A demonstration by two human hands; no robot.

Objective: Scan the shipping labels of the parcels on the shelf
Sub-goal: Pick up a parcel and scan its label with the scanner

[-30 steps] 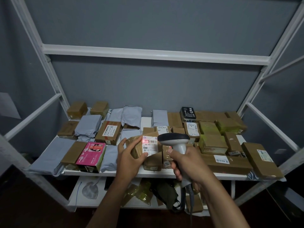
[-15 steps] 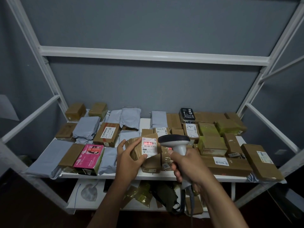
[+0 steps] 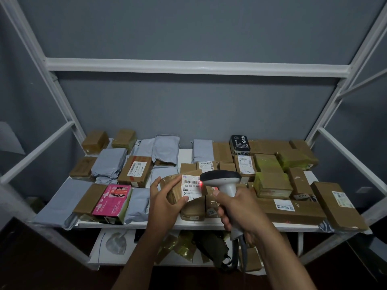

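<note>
Left hand grips a small brown parcel lifted off the shelf, thumb along the near edge, fingers wrapped over the far side. Parcel is tilted so its white shipping label faces up and toward the head camera, presumably to present the barcode squarely.

Right hand is closed round the handle of a grey scanner, index finger near the front of the grip, likely on the trigger, though the trigger itself is hidden. Scanner head sits just beside the label's right edge; a red light shows at its nose, touching the label edge. Judgement: scan in progress, but the beam looks to fall at the margin of the barcode, so a slight shift left may be needed.

Other parcels lie flat on the shelf: grey mailers to the left, a pink box at the front left, brown cartons to the right, a black box at the back. Several show labels face-up; many do not and would need turning. Most of the task appears to remain.

Lower tier holds crumpled bags, too dim to identify.
</note>
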